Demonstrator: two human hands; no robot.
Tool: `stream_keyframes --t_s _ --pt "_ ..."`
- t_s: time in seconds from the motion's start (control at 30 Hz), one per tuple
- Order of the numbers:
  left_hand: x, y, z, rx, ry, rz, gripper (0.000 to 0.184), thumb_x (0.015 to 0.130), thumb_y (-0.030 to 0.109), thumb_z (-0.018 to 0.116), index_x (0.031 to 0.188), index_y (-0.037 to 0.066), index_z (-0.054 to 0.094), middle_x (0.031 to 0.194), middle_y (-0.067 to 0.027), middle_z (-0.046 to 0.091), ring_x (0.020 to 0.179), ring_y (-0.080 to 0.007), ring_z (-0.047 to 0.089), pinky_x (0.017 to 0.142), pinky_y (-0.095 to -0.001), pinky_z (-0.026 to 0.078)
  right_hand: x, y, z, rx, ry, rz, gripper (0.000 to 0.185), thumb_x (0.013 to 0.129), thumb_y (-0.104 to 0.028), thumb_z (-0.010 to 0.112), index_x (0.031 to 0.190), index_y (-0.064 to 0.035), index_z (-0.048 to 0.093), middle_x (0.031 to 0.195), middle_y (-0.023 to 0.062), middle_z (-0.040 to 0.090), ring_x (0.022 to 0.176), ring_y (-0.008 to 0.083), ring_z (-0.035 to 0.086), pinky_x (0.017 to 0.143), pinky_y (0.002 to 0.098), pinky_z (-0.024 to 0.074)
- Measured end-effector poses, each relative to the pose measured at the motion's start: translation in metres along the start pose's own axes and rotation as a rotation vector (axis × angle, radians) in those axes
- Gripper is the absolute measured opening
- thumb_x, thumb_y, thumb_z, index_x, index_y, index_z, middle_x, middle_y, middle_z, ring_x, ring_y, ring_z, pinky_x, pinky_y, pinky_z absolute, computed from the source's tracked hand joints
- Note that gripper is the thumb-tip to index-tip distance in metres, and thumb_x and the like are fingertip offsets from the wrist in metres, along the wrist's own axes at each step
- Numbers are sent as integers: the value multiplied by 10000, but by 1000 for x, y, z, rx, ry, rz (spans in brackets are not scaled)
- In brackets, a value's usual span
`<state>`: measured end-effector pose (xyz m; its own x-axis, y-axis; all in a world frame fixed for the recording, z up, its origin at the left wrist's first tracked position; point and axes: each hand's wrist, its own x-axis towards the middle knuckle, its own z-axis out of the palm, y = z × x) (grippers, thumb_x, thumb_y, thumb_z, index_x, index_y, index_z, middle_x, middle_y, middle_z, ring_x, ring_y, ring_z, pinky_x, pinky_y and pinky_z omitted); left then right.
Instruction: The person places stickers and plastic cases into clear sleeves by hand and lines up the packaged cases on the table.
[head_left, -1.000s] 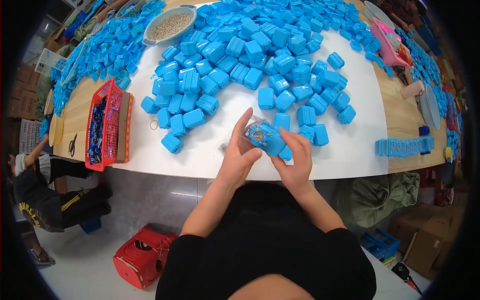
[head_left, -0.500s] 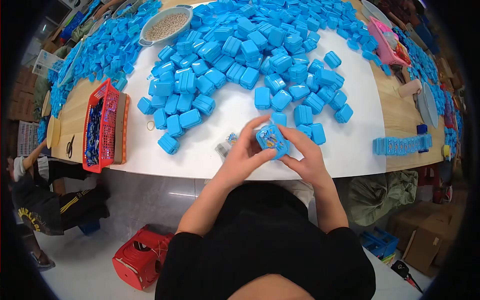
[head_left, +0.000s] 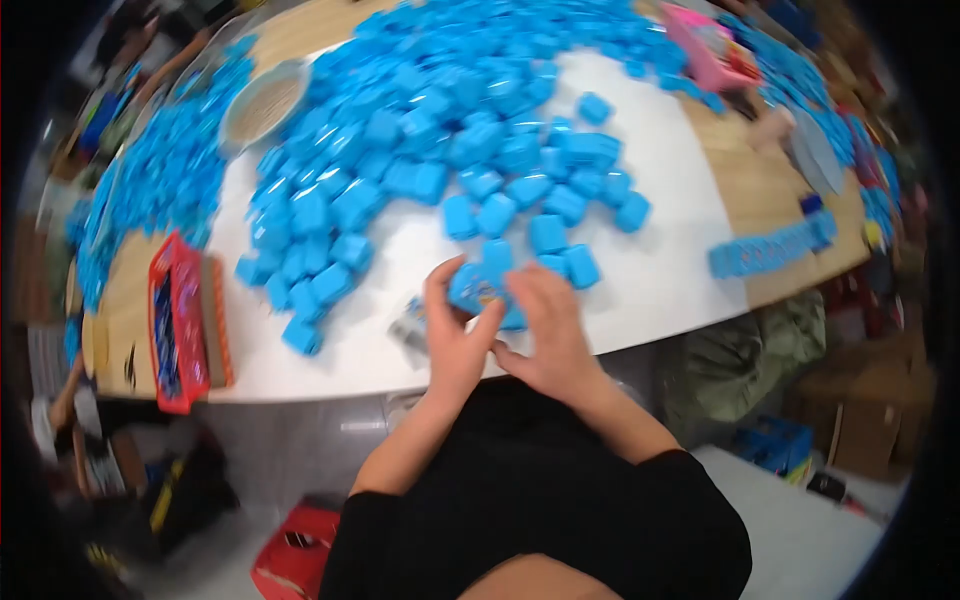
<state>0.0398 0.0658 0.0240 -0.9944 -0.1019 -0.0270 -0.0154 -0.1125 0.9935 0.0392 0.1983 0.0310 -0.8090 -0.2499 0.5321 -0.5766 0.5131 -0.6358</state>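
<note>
Between the thumb and fingers of my left hand (head_left: 458, 335) is a small blue case (head_left: 468, 290) with a printed picture on its face. My right hand (head_left: 545, 330) is at the right side of this case, its fingers bent and blurred; whether they grip it is unclear. More blue cases (head_left: 497, 215) lie in a heap just beyond both hands. Beside my left hand, a small greyish clear item (head_left: 410, 328) rests on the white sheet (head_left: 350, 365).
A red basket (head_left: 180, 320) with dark packets stands at the left, and a grey bowl (head_left: 265, 105) of beads behind it. At the right are a row of blue cases (head_left: 770, 250) and a pink basket (head_left: 705, 50). Another person (head_left: 150, 40) is at the far left.
The view has turned and shifted, and is blurred. The case, formerly between both hands, has turned its printed face; my right hand's fingers have shifted to its side.
</note>
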Motion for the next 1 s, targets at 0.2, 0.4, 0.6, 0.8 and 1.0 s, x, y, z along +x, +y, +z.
stream_keyframes --t_s 0.2,0.4,0.6,0.8,1.0 --pt "-2 0 14 -281 -50 -77 683 898 97 528 1473 66 161 1377 -205 380 1177 -295 481 969 -382 411 -23 61 -62 -66 220 151 576 705 -83 694 1243 -43 491 1203 119 522 1092 281 499 978 382 376" --pt "8 -59 -69 425 235 304 489 948 68 472 1415 56 331 1357 -180 436 1208 -273 476 1003 -358 377 -89 247 -319 -955 748 561 490 805 -130 653 1262 -26 509 1147 152 590 1029 310 536 918 381 420" --pt "-1 -87 -85 583 342 226 455 940 49 475 1383 46 372 1328 -168 459 1197 -258 474 1020 -352 363 -93 326 -422 -1168 562 815 428 845 -166 633 1251 -68 541 1223 113 585 1091 327 525 937 396 415" --pt "-3 -89 -84 560 330 160 447 935 38 477 1372 44 386 1317 -164 465 1198 -252 473 1025 -350 357 -102 354 -418 -1622 547 583 435 854 -184 641 1262 -77 540 1247 114 576 1126 323 516 944 401 408" --pt "-2 -91 -89 376 330 138 407 932 105 486 1321 17 405 1220 -157 502 1004 -215 540 846 -268 451 -59 257 -330 -1252 798 173 383 844 -121 657 1214 -54 581 1224 115 588 1110 287 530 951 379 400"
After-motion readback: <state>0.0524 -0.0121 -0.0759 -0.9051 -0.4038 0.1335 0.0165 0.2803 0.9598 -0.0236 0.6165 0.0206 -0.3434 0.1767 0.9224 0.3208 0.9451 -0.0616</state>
